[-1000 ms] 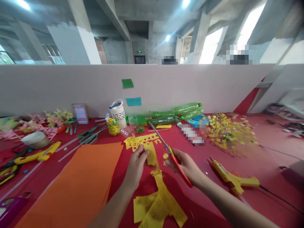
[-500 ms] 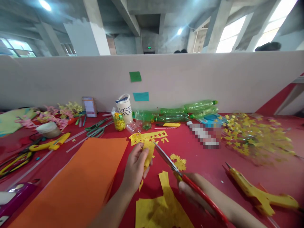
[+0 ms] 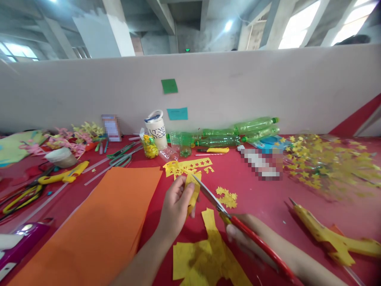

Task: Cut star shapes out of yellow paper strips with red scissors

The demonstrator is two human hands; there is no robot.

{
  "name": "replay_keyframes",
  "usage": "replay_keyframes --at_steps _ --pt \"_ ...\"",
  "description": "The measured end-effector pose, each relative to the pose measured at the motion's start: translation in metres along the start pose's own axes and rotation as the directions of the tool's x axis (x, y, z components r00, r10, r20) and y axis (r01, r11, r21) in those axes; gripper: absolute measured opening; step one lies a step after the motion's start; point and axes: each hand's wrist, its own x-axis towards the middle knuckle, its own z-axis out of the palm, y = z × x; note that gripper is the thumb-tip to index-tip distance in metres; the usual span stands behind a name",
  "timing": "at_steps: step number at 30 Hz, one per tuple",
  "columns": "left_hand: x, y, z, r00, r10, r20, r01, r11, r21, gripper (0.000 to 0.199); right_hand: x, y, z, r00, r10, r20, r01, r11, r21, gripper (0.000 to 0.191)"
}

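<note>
Left hand [image 3: 175,202] pinches a narrow yellow paper-like strip [image 3: 195,191]; right hand [image 3: 253,223] grips red-handled metal scissors [image 3: 212,198], blade tips at the strip's far end.

Craft workspace under bare concrete beams [image 3: 161,16]: scissors [image 3: 222,210], orange paper [image 3: 92,218], glue gun [image 3: 324,234], red table [image 3: 256,196].

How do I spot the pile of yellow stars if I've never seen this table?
Find the big orange paper on the red table, then go right, past the left hand. Just beyond the blades of the scissors lies the pile of yellow stars. It's heaped solid shapes, unlike the flat yellow strip behind it with star-shaped holes.
</note>
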Motion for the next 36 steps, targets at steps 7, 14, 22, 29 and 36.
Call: replay_keyframes --at_steps 7,14,22,29,36 --pt "0.0011 0.0007 -0.0012 1.000 -0.021 -0.001 0.021 1.000 0.011 0.022 -0.0002 -0.0016 0.0007 1.000 0.022 0.008 -0.023 0.997 0.071 0.051" --pt "0.0009 -0.0001 -0.0004 0.999 -0.036 -0.023 0.036 0.999 0.000 0.021 0.0017 -0.0021 0.0021 0.999 0.024 -0.034 -0.021 0.995 0.100 0.052" --pt "0.0019 -0.0007 -0.0011 0.997 -0.073 -0.028 0.073 0.997 -0.003 0.023 0.0015 -0.0011 0.0021 0.998 0.026 -0.053 -0.019 0.992 0.126 0.050" --pt "0.0027 0.0010 -0.0007 0.994 -0.095 -0.048 0.095 0.995 -0.007 0.023 0.0023 0.0010 0.0024 0.998 0.059 -0.035 -0.054 0.990 0.131 0.051" --pt "0.0025 0.0004 -0.0014 0.997 -0.072 -0.029 0.072 0.997 -0.015 0.022 0.0044 0.0039 0.0025 0.997 0.038 -0.060 -0.031 0.992 0.124 0.050"
